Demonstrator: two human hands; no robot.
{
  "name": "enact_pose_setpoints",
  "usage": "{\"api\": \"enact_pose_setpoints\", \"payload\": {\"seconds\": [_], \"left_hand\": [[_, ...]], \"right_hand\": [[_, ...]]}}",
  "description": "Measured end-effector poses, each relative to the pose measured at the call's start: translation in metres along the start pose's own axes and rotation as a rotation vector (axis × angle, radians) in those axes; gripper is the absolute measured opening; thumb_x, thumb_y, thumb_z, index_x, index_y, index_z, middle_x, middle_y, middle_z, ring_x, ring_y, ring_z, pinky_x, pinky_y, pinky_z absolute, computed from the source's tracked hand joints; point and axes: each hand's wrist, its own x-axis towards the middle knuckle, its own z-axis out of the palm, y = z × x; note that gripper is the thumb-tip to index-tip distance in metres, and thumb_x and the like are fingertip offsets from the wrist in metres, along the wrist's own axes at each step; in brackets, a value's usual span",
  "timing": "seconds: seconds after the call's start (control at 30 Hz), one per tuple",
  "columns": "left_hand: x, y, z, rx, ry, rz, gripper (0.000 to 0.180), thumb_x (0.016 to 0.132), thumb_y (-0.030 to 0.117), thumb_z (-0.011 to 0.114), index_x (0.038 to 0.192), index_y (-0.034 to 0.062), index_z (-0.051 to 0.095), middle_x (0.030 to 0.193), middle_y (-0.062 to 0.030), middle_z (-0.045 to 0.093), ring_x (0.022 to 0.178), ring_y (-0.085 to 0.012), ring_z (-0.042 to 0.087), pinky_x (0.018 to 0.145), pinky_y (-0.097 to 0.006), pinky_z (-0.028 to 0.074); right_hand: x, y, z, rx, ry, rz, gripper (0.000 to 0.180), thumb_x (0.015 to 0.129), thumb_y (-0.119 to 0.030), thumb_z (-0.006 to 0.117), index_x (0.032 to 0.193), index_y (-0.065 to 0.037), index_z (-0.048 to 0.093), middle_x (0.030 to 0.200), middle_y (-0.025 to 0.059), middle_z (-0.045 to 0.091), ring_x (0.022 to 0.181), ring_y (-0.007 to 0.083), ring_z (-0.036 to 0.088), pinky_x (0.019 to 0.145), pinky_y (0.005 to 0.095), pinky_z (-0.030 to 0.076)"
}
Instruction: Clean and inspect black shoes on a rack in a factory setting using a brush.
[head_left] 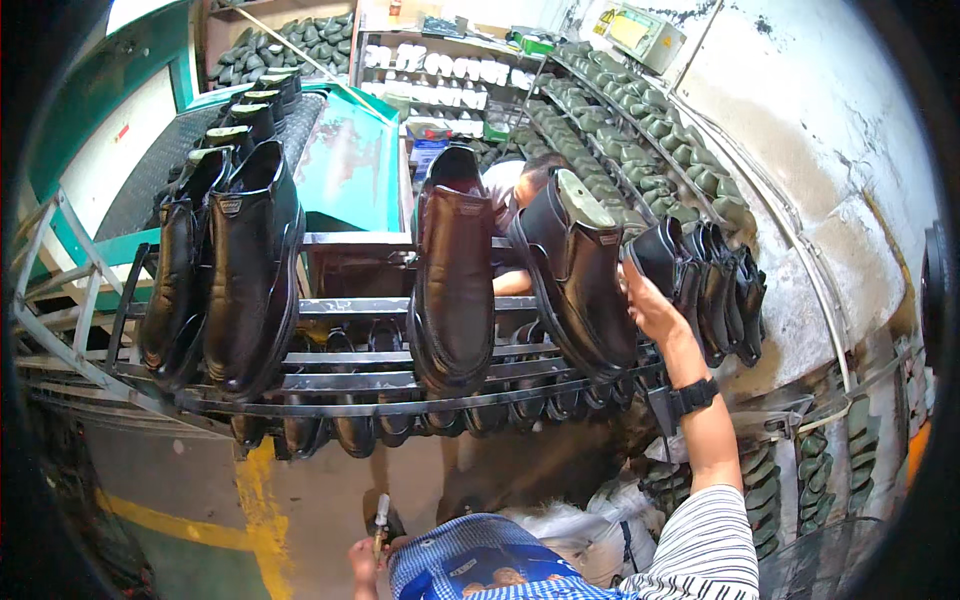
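Note:
My right hand point(652, 308), with a dark band on its wrist, grips the side of a black leather shoe point(585, 290). This shoe leans on the rack, and a pale green shoe last point(585, 198) fills its opening. Some of the fingers are hidden against the shoe. Low in the picture, my left hand point(364, 566) is closed around a slim tool point(382, 512) with a pale upper end; its exact kind is unclear. Another black shoe point(452, 285) stands to the left of the gripped one, apart from it and with an open top.
A metal rack point(350, 408) carries more black shoes point(245, 285) on its left, right and lower level. Behind it are a green machine with a conveyor point(150, 180) and another person point(505, 185). Shelves of green shoe lasts point(620, 130) line the wall. Yellow lines point(262, 510) mark the floor.

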Motion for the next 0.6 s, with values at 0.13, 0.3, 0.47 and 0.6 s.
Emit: {"api": "enact_pose_setpoints", "payload": {"seconds": [0.13,0.3,0.47,0.6], "left_hand": [[0.011,-0.01,-0.011,0.038,0.023,-0.041,0.023,0.084,0.02,0.048,0.089,0.002,0.062,0.065,-0.0086,0.063,0.037,-0.0119,0.047,0.031,-0.025,0.036],[0.018,-0.045,-0.044,-0.023,0.094,0.005,0.023,0.085,0.021,0.047,0.089,0.0026,0.061,0.068,-0.0099,0.063,0.036,-0.0133,0.047,0.03,-0.026,0.035],[0.024,-0.073,-0.06,-0.142,0.174,-0.016,0.022,0.085,0.019,0.045,0.084,0.0022,0.06,0.064,-0.0128,0.062,0.035,-0.0161,0.048,0.029,-0.028,0.034],[0.027,-0.095,-0.074,-0.148,0.241,-0.062,0.019,0.08,0.013,0.047,0.074,-0.0007,0.059,0.057,-0.0155,0.059,0.033,-0.0177,0.047,0.028,-0.029,0.034]], "right_hand": [[0.013,0.033,-0.021,0.098,-0.035,0.068,0.062,0.082,-0.062,0.041,0.109,-0.009,0.058,0.097,-0.0001,0.062,0.084,0.0108,0.055,0.071,0.0246,0.041],[0.0,0.036,-0.003,0.232,-0.191,0.071,0.061,0.086,-0.054,0.041,0.117,-0.002,0.052,0.109,0.0058,0.059,0.094,0.0147,0.058,0.081,0.0243,0.047],[-0.002,0.05,-0.013,0.426,-0.215,0.156,0.055,0.085,-0.045,0.051,0.115,0.001,0.052,0.11,0.0108,0.059,0.092,0.0182,0.06,0.084,0.0292,0.048],[-0.003,0.052,-0.009,0.611,-0.331,0.191,0.05,0.083,-0.038,0.057,0.113,0.002,0.053,0.109,0.0129,0.059,0.093,0.0213,0.06,0.084,0.0324,0.048]]}}
